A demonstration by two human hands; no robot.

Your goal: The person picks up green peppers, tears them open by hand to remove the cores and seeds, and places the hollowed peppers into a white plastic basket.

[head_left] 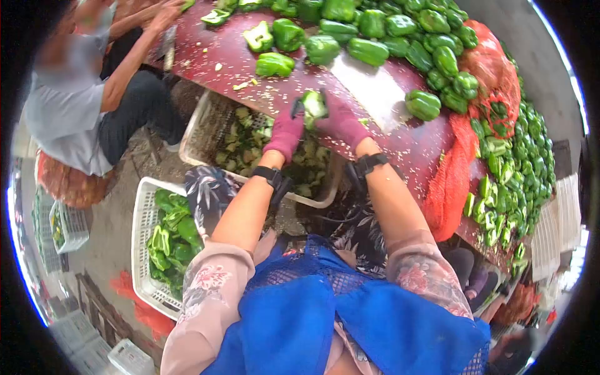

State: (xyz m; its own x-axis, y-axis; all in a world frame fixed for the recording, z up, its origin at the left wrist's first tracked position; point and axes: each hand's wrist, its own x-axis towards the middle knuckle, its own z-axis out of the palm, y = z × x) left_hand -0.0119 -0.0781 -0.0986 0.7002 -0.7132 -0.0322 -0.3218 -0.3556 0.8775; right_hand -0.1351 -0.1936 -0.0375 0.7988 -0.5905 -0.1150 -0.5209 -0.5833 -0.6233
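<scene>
Left hand (284,134), right hand (342,122): both hands grasping green pepper (314,105), cut open, pale inside showing.

**A:** Entry, head view. Any lettering legible from where we stand?

**B:** None. No text, label, brand, number or sign can be read.

**A:** Surfaces checked?

**B:** The white crate (139,215), the red mesh sack (494,62), the dark wrist band (270,177) and the blue apron (300,325). Each is plain as far as I can see. Anything finer is too small or blurred to tell.

**A:** Logged: nothing readable.
</scene>
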